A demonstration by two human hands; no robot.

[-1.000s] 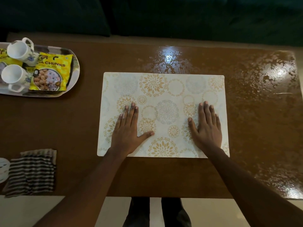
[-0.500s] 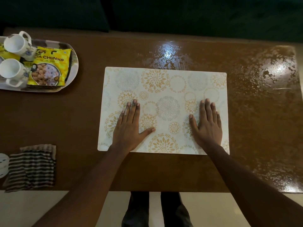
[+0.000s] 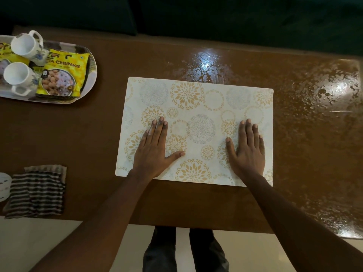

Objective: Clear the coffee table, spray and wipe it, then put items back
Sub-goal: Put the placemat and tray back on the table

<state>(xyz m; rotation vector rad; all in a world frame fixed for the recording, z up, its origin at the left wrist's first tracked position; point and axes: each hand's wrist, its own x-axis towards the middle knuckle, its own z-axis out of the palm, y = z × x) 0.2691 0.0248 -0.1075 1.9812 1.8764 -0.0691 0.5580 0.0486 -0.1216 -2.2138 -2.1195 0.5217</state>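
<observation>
A cream placemat (image 3: 198, 101) with gold and grey floral circles lies flat in the middle of the brown coffee table (image 3: 94, 134). My left hand (image 3: 155, 150) rests palm down on the mat's near left part, fingers together and thumb spread. My right hand (image 3: 248, 149) lies flat on the near right part. Neither hand holds anything. At the table's far left an oval tray (image 3: 89, 83) carries two white mugs (image 3: 25, 46) on their sides and a yellow snack packet (image 3: 62, 74). A striped cloth (image 3: 37, 191) lies folded at the near left edge.
The table's right half (image 3: 314, 114) glistens with wet streaks. A white object (image 3: 4, 186) shows partly at the left edge beside the cloth. A dark sofa (image 3: 216, 16) runs behind the table. Pale floor (image 3: 39, 238) and my legs (image 3: 184, 252) lie below the near edge.
Both hands stay flat on the mat at much the same spots. The view has shifted slightly, so the mat looks a little tilted.
</observation>
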